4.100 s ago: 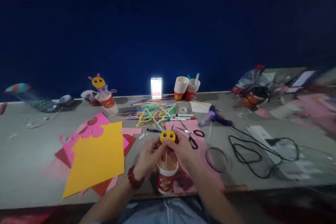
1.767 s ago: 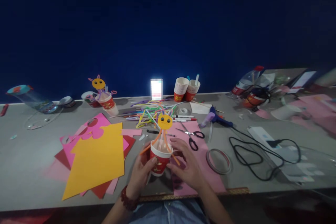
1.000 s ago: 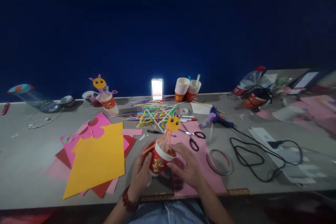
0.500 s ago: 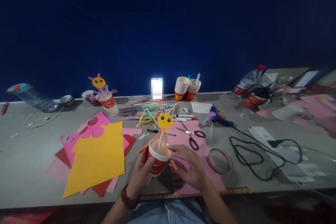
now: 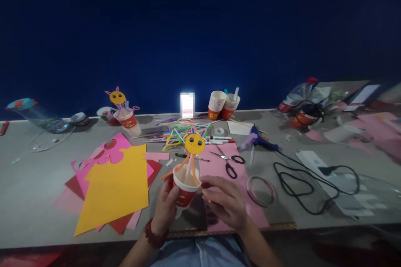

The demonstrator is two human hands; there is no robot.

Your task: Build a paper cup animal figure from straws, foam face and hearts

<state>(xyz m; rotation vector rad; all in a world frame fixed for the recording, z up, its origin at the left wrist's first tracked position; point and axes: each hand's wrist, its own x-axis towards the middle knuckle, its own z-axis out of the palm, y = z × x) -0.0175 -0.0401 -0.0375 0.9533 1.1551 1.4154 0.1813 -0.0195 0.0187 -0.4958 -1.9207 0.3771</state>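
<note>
My left hand (image 5: 167,205) is wrapped round a red paper cup (image 5: 185,197) with a white rim, tilted a little above the table. From the cup rises a yellow paper face (image 5: 195,144) with googly eyes and thin ears, on a pinkish stem. Orange pipe cleaners (image 5: 193,169) run down from the face and bend out over the rim on both sides. At the cup's right side, the fingers of my right hand (image 5: 228,202) close on the right pipe cleaner, partly hiding its end.
Yellow, pink and red paper sheets (image 5: 117,192) lie left. Scissors (image 5: 230,160) rest on pink paper (image 5: 216,167), near a tape roll (image 5: 260,191). Behind are loose pipe cleaners (image 5: 171,135), a glue gun (image 5: 263,141), stacked cups (image 5: 217,104) and a similar cup figure (image 5: 127,119). A cord (image 5: 294,194) loops right.
The cup and its face have shifted slightly left and up with my left hand. My right fingers have drawn in around the right orange pipe cleaner.
</note>
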